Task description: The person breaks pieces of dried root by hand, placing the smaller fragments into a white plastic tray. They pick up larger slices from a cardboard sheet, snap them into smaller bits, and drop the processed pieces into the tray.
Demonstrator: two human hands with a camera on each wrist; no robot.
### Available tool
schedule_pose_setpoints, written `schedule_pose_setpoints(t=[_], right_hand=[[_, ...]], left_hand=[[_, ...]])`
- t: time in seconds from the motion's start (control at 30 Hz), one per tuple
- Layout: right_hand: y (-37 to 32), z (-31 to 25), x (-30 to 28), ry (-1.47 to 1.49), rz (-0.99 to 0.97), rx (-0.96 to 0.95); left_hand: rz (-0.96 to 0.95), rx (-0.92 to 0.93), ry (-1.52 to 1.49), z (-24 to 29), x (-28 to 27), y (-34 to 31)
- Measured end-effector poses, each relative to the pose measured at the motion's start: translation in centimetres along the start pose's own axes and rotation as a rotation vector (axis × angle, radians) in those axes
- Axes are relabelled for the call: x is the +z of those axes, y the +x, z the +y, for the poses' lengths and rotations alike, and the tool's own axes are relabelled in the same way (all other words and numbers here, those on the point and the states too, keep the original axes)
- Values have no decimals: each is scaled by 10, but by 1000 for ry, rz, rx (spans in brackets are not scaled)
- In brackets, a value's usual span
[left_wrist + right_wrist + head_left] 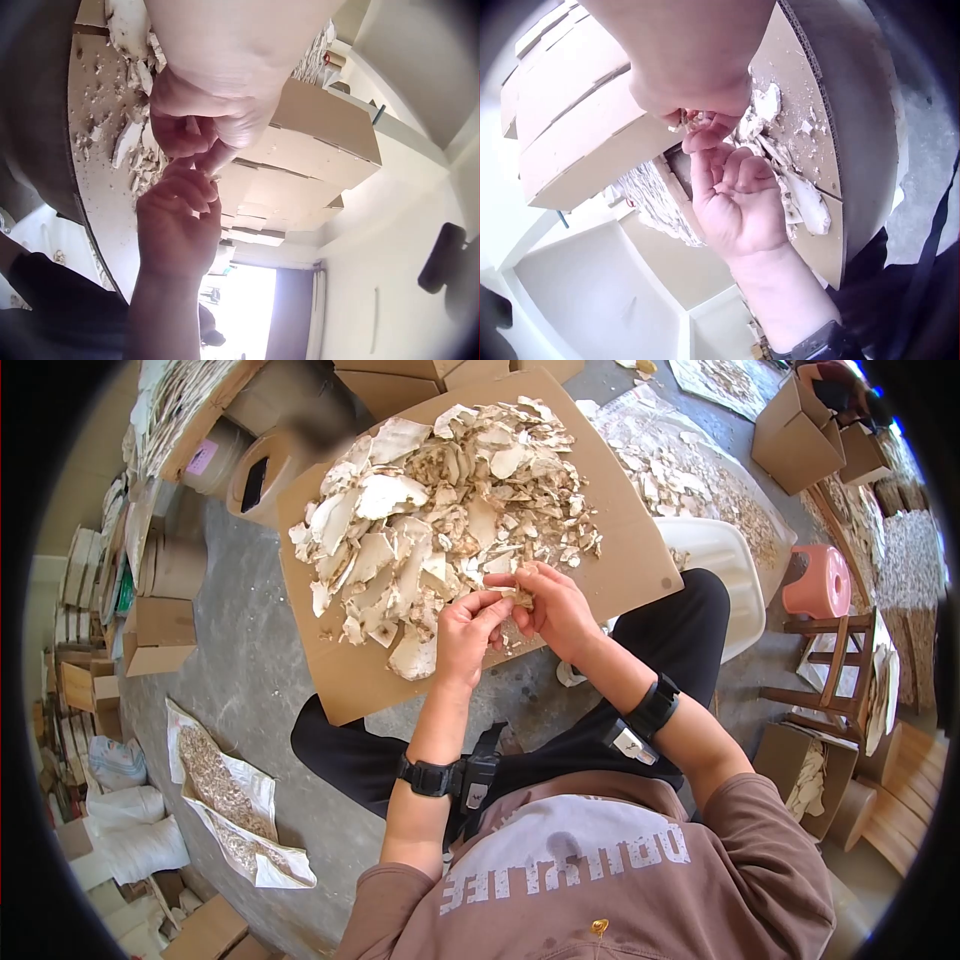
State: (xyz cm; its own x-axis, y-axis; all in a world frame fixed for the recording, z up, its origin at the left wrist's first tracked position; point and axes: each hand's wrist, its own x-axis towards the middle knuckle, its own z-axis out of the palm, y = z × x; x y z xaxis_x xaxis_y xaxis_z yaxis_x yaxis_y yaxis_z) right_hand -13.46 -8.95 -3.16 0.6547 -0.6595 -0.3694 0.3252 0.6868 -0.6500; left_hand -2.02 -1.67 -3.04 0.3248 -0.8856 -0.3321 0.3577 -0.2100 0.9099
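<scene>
Close together over the near edge of a pile of pale, brown-edged dried flakes (480,490), both hands work on one small flake (521,598). My left hand (468,638) pinches it between thumb and forefinger. From the other side my right hand (556,612) grips the same piece with curled fingers. In the left wrist view the left hand (214,112) meets the right hand (180,217) at the fingertips. The right wrist view shows bits of the flake (694,118) among the right hand's fingers, while the left hand (742,195) reaches up to them.
The pile lies on a cardboard sheet (640,560) before the person's knees. A white plastic tub (735,575) stands at its right, near a pink stool (818,582) and a wooden chair (830,670). A white sack with crumbs (270,800) lies on the floor at left.
</scene>
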Motion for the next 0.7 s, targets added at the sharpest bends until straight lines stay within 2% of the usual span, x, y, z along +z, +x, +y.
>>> schedule_pose_setpoints(t=[0.03, 0.1, 0.23, 0.27, 0.3, 0.33, 0.37, 0.43, 0.47, 0.53, 0.57, 0.63, 0.67, 0.7], right_hand=[[2, 1, -4, 1, 0, 1], [6, 3, -12, 262, -42, 137], [3, 2, -14, 252, -18, 87], [5, 4, -19, 132, -11, 52], [6, 3, -21, 12, -3, 17], [5, 2, -22, 12, -2, 18], [4, 1, -23, -68, -15, 4], [1, -5, -16, -145, -30, -7], [-2, -9, -12, -229, -41, -22], [-3, -11, -10, -313, -50, -39], [-2, -10, -12, -384, -54, -53], [1, -7, -17, -455, -59, -67], [1, -5, -21, -273, -61, -12], [2, -4, -24, -92, -62, 41]], left_hand=[[7, -25, -73, 0, -1, 0], [10, -59, -126, 3, 0, -2], [36, -62, -174, 2, 2, -3], [36, -62, -174, 1, 1, -4], [69, -9, -40, 1, 1, -4], [102, 44, 94, 1, 0, -4], [103, 44, 94, 0, 0, -4], [117, 200, 360, 0, -2, -3], [117, 200, 361, 0, -2, -3], [122, 409, 559, 1, 0, -2], [121, 409, 559, -1, -1, -2], [114, 228, 481, -3, -2, 0], [113, 229, 482, -4, -4, 0], [34, 80, 154, -2, -4, 0]])
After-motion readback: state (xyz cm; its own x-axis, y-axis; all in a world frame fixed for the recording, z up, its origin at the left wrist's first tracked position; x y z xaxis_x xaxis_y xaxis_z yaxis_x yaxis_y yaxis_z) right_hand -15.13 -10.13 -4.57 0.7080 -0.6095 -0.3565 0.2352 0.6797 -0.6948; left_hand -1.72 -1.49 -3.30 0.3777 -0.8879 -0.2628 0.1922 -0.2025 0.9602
